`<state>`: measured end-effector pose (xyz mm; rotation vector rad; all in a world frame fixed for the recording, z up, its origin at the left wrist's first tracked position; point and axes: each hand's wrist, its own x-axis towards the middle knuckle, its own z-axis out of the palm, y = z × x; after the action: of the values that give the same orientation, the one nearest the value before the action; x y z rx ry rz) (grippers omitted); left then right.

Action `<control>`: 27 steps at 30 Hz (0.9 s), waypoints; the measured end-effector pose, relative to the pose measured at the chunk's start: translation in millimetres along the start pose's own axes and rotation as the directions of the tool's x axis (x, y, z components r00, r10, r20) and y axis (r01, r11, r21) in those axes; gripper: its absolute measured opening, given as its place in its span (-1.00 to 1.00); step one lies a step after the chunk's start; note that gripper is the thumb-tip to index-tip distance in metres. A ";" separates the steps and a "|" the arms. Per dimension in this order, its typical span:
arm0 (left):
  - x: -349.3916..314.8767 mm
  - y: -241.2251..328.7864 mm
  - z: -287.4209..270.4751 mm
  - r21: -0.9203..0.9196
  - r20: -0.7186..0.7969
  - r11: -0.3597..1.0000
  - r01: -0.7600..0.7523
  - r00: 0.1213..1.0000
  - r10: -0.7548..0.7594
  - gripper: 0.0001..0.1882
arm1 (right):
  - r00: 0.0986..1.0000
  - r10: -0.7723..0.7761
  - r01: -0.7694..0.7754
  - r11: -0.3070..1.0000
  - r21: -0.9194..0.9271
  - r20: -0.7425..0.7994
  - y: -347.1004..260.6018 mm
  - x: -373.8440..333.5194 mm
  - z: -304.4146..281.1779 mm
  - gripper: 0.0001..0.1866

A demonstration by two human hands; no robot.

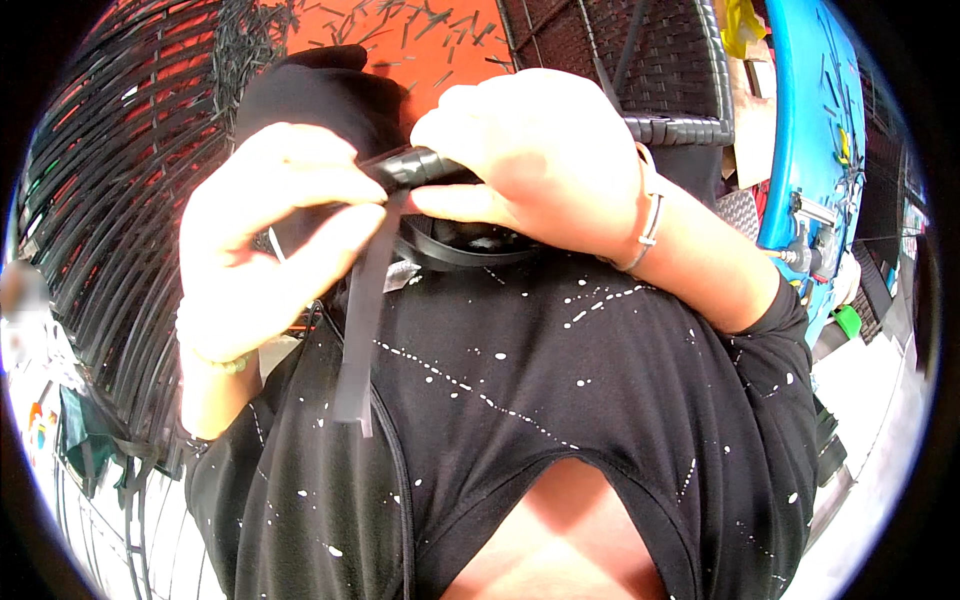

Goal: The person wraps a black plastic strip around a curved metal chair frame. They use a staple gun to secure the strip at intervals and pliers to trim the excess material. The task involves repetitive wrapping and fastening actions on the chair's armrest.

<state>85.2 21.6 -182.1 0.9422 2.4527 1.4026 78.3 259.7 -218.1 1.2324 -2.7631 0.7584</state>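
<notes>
A bar wrapped in flat black strip [415, 165] runs between my two hands, just above my lap. My left hand [265, 225] pinches a flat black plastic strip [365, 330] between thumb and fingertips at the end of the wrapped part. The strip's loose end hangs down over my dark, white-speckled top. Curled over the bar from the other side, my right hand [540, 150] grips it, with the thumb stretched along its underside. More black strip [465, 255] loops below the bar. The right fingertips are partly hidden behind the hand.
Long black strips [120, 190] curve in a big bundle on the left. Short black scraps lie on an orange surface [440, 45] ahead. A dark woven panel [670, 65] stands at the far right, beside a blue table [815, 90] holding a metal tool [805, 240].
</notes>
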 end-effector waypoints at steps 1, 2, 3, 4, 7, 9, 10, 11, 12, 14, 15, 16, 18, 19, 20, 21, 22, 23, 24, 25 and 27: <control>-1.5 -2.0 0.5 0.039 0.053 0.999 0.034 0.998 -0.036 -0.78 | 1.000 -0.002 0.002 1.000 -0.014 -0.002 0.0 -0.3 0.0 -0.59; -4.2 -3.3 1.4 0.064 0.079 0.997 0.050 0.995 -0.055 -0.77 | 1.000 -0.004 0.004 1.000 -0.028 -0.005 -0.2 -0.7 -0.2 -0.59; -6.4 -4.2 2.1 0.064 0.064 0.997 0.042 0.997 -0.046 -0.76 | 1.000 -0.002 0.002 0.999 -0.044 -0.010 -0.1 -1.5 -0.3 -0.59; -8.1 -4.6 2.5 0.064 0.049 0.997 0.034 0.998 -0.037 -0.76 | 1.000 0.000 0.000 0.999 -0.040 -0.013 0.4 -2.0 0.0 -0.59; -10.1 -2.7 2.5 0.046 0.062 0.996 0.071 0.995 -0.074 -0.76 | 1.000 -0.011 0.010 0.999 -0.034 -0.023 2.4 -1.6 0.8 -0.58; -10.3 -2.9 3.4 0.053 0.073 0.996 0.069 0.995 -0.072 -0.76 | 0.999 -0.029 0.028 0.999 -0.047 -0.029 2.6 -0.9 1.6 -0.56; -10.2 -3.4 3.9 0.055 0.079 0.996 0.065 0.994 -0.069 -0.76 | 0.999 -0.025 0.023 0.998 -0.054 -0.036 2.5 -0.8 2.7 -0.56; -8.5 -0.7 4.0 0.087 0.083 0.995 0.042 0.995 -0.049 -0.75 | 0.999 -0.021 0.018 0.998 -0.060 -0.044 2.2 -1.0 4.3 -0.55; -8.6 1.8 6.3 0.111 0.046 0.992 0.060 0.997 -0.065 -0.74 | 0.998 -0.019 0.015 0.998 -0.064 -0.053 1.9 -1.0 5.5 -0.54; -8.5 7.0 12.2 0.157 -0.031 0.983 0.098 0.995 -0.094 -0.73 | 0.997 -0.006 0.000 0.997 -0.079 -0.078 0.9 -1.4 6.7 -0.54; -5.9 10.2 13.5 0.194 -0.037 0.978 0.072 0.997 -0.066 -0.72 | 0.996 0.002 -0.010 0.996 -0.087 -0.090 0.2 -1.7 6.9 -0.54; -5.6 9.1 14.0 0.230 -0.063 0.973 0.019 0.998 -0.004 -0.73 | 0.996 0.011 -0.017 0.997 -0.071 -0.091 0.0 -1.7 7.5 -0.54; -6.4 3.6 16.7 0.305 -0.106 0.948 -0.087 0.987 0.125 -0.74 | 0.995 0.029 -0.032 0.999 -0.040 -0.094 0.3 -1.5 8.6 -0.55; -9.4 3.3 17.2 0.286 -0.156 0.957 -0.040 0.984 0.088 -0.77 | 0.995 0.032 -0.035 0.999 -0.026 -0.091 -0.2 -1.8 8.4 -0.55; -10.8 4.8 15.5 0.288 -0.176 0.958 -0.011 0.982 0.064 -0.78 | 0.995 0.036 -0.038 0.999 -0.013 -0.089 -0.5 -2.3 8.1 -0.55; -14.0 3.2 14.7 0.311 -0.186 0.950 -0.013 0.980 0.074 -0.79 | 0.996 0.039 -0.039 0.999 0.005 -0.086 -0.4 -2.4 7.3 -0.55; -16.3 1.9 14.7 0.333 -0.196 0.943 -0.015 0.977 0.085 -0.80 | 0.995 0.030 -0.029 0.999 0.015 -0.098 -0.2 -2.8 7.0 -0.55; -13.9 6.0 15.2 0.314 -0.179 0.950 -0.007 0.982 0.067 -0.80 | 0.994 0.021 -0.019 1.000 0.024 -0.110 0.3 -3.4 7.1 -0.55; -12.2 7.7 17.1 0.290 -0.162 0.957 0.000 0.986 0.050 -0.80 | 0.993 0.014 -0.011 0.999 0.030 -0.119 0.9 -4.3 8.3 -0.55; -11.2 5.6 18.8 0.263 -0.144 0.965 -0.007 0.988 0.046 -0.82 | 0.993 0.001 0.005 0.999 0.045 -0.119 2.3 -5.3 8.9 -0.55; -11.3 11.3 20.2 0.149 -0.164 0.983 0.111 0.983 -0.086 -0.84 | 0.992 -0.031 0.042 0.996 0.081 -0.124 5.9 -6.9 8.8 -0.56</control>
<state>107.8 33.5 -185.7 0.7524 2.7195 1.3139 80.4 264.0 -229.8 1.2027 -2.6293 0.9215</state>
